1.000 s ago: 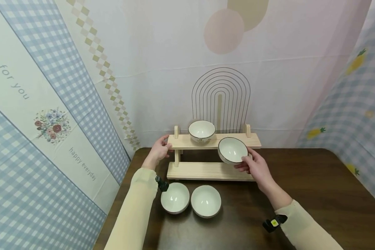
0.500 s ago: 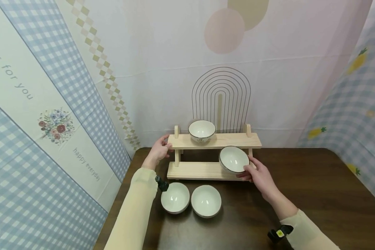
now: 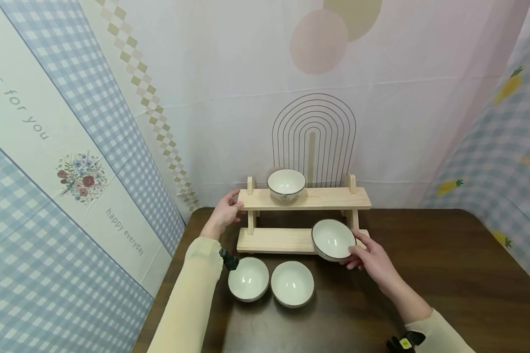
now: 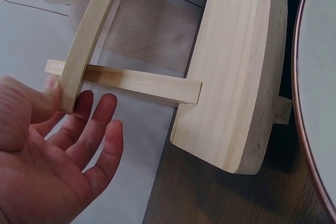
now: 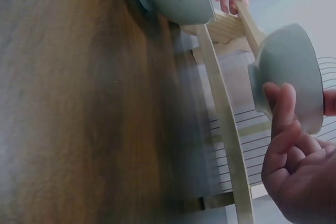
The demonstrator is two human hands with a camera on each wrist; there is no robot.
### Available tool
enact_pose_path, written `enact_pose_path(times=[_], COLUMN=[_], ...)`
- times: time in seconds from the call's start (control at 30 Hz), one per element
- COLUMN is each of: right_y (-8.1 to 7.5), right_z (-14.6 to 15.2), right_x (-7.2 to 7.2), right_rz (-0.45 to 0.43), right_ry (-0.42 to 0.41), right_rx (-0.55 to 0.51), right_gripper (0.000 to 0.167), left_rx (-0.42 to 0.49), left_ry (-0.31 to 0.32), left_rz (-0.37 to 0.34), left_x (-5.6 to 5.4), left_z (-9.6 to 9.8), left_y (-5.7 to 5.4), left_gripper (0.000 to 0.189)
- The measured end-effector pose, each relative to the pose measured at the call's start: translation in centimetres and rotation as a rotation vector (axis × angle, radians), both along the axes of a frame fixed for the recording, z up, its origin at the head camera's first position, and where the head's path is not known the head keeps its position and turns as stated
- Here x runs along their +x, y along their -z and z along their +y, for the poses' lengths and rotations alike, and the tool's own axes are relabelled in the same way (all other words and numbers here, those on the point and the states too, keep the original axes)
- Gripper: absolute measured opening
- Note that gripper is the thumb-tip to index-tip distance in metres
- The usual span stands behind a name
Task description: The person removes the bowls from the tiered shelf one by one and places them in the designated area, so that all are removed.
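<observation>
A two-tier wooden shelf [image 3: 274, 240] stands at the back of the table. My left hand [image 3: 223, 212] pinches the left end of its upper board; the left wrist view shows the thumb above the board [image 4: 86, 51] and fingers under it. In my right hand [image 3: 372, 259] is a white bowl with a dark rim [image 3: 333, 239], tilted toward me in front of the lower tier. The right wrist view has fingers beneath this bowl [image 5: 291, 72] and the thumb at its rim. Another bowl [image 3: 286, 182] sits on the upper board, left of centre.
Two more white bowls, one at left [image 3: 248, 279] and one beside it [image 3: 292, 284], stand on the dark wooden table [image 3: 335, 323] in front of the shelf. A printed cloth [image 3: 221, 122] hangs close behind the shelf, and a checked cloth [image 3: 48, 162] borders the left side.
My right hand has lowered the bowl from in front of the upper board to in front of the lower one, moving slightly right and toward me. The left hand stays on the shelf.
</observation>
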State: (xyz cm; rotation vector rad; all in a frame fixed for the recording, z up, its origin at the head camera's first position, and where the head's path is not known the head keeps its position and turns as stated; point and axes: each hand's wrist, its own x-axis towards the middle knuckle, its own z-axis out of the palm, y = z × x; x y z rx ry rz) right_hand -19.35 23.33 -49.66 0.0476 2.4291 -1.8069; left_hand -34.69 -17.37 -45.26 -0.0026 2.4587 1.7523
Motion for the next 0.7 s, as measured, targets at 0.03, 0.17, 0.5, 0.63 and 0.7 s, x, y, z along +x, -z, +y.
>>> enact_pose_path(times=[0.03, 0.17, 0.5, 0.63, 0.7], right_y=[0.1, 0.7, 1.6, 1.7, 1.8], right_z=[0.1, 0.2, 1.3, 2.0, 2.4], right_x=[0.1, 0.6, -0.2, -0.6, -0.8], right_rz=[-0.005, -0.012, -0.013, -0.004, -0.005], right_ry=[-0.008, -0.046, -0.132, -0.188, -0.218], right_rx=[-0.002, -0.010, -0.056, -0.055, -0.050], right_gripper=[0.065, 0.065, 0.068, 0.069, 0.069], left_rx=[0.002, 0.002, -0.019, -0.015, -0.012], left_ry=[-0.001, -0.001, -0.019, -0.026, -0.034], left_rz=[-0.001, -0.001, 0.017, 0.017, 0.017], left_x=[0.0, -0.1, -0.4, -0.5, -0.6], left_z=[0.0, -0.1, 0.4, 0.6, 0.7], left_y=[0.0, 0.1, 0.0, 0.0, 0.0], left_gripper=[0.062, 0.062, 0.061, 0.061, 0.061])
